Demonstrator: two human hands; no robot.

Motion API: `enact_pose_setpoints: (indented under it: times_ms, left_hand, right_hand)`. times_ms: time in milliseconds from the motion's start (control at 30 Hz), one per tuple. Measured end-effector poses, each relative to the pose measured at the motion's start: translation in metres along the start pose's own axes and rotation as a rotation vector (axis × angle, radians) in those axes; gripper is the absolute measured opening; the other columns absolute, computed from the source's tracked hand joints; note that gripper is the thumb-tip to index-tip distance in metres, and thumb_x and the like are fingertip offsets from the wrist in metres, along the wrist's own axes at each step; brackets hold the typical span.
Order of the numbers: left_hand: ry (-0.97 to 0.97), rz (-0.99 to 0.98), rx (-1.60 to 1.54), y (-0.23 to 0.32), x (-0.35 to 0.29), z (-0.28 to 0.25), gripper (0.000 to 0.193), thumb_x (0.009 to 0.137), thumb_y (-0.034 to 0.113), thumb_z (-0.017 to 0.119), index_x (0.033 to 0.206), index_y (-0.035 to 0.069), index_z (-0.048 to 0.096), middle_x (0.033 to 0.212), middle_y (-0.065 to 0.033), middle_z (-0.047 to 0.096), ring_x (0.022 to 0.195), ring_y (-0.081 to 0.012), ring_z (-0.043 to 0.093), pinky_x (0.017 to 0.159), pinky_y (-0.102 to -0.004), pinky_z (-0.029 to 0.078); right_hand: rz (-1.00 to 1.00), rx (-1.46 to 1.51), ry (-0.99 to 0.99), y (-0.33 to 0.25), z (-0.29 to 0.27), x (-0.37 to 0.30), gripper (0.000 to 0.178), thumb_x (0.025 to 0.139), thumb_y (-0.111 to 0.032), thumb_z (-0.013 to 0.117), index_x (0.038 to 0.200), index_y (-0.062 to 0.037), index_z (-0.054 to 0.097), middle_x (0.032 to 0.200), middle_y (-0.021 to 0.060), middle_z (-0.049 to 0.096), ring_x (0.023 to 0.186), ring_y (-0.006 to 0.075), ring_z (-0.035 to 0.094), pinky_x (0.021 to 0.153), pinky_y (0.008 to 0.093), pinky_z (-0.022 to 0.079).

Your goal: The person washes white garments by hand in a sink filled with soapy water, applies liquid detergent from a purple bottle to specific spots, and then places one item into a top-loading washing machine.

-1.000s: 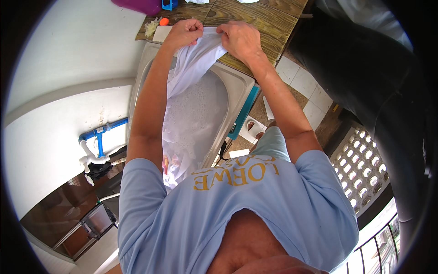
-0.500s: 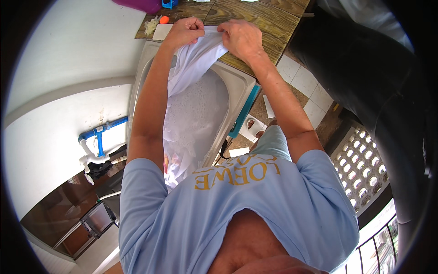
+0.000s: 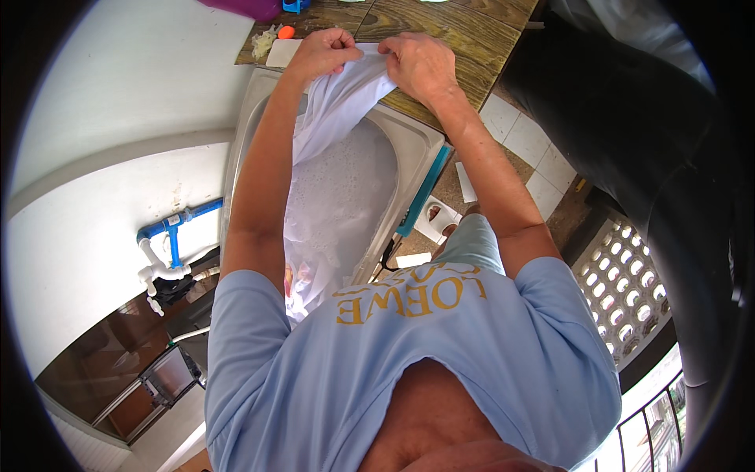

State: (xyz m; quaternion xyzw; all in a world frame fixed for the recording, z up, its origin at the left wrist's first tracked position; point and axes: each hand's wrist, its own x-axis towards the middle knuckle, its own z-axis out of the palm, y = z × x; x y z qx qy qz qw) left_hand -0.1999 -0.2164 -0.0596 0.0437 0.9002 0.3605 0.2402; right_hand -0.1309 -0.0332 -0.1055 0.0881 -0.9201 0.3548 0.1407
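Both my hands pinch a wet white cloth (image 3: 336, 106) at the far end of a pale sink basin (image 3: 425, 141). My left hand (image 3: 324, 55) grips its left side with the fingers bent in. My right hand (image 3: 422, 69) holds the right side, thumb and fingers closed on the fabric. A strip of the cloth stretches between them, and the rest drapes down into soapy water (image 3: 334, 193). More white fabric (image 3: 303, 275) lies in the water nearer to me, partly hidden by my shirt. What kind of garment it is cannot be made out.
Behind the basin is a wood-patterned counter (image 3: 440, 31). On it are an orange round object (image 3: 286, 32), a yellowish mesh scrubber (image 3: 265, 42), a flat white piece (image 3: 281, 53) and a purple container (image 3: 244, 6). Blue and white pipes (image 3: 171, 228) run along the left wall.
Almost nothing differs. Both hands keep their grip on the cloth; the whole view has shifted slightly.
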Motion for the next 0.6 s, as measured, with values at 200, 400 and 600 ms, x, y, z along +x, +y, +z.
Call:
enact_pose_setpoints:
  times_ms: [200, 400, 600]
  left_hand:
    - [-0.009, 0.016, -0.014, -0.0051, 0.0008, -0.0023, 0.014, 0.078, 0.017, 0.07, 0.086, 0.011, 0.059, 0.069, 0.006, 0.054, 0.055, -0.0031, 0.048, 0.05, -0.0182, 0.038]
    - [0.003, 0.021, 0.002, -0.0022, 0.0013, 0.0028, 0.011, 0.078, 0.014, 0.067, 0.085, 0.011, 0.059, 0.069, 0.0055, 0.053, 0.055, -0.0035, 0.047, 0.049, -0.0187, 0.037]
    - [-0.024, 0.021, -0.045, -0.0064, 0.0041, -0.0016, 0.013, 0.078, 0.016, 0.069, 0.085, 0.011, 0.059, 0.068, 0.0055, 0.052, 0.054, -0.004, 0.047, 0.048, -0.0189, 0.036]
  right_hand:
    - [-0.006, 0.008, 0.002, -0.0011, -0.0004, 0.0006, 0.019, 0.078, -0.014, 0.054, 0.089, -0.0163, 0.07, 0.088, 0.0033, 0.066, 0.088, 0.0261, 0.062, 0.078, 0.0394, 0.05]
    - [-0.009, -0.003, -0.006, 0.0005, -0.0016, 0.0003, 0.019, 0.078, -0.014, 0.054, 0.089, -0.0161, 0.069, 0.089, 0.0032, 0.066, 0.089, 0.0259, 0.062, 0.079, 0.0396, 0.05]
    - [0.004, 0.01, -0.014, 0.0005, -0.0007, 0.0009, 0.019, 0.079, -0.014, 0.054, 0.09, -0.016, 0.069, 0.09, 0.0032, 0.066, 0.09, 0.0257, 0.061, 0.08, 0.0393, 0.05]
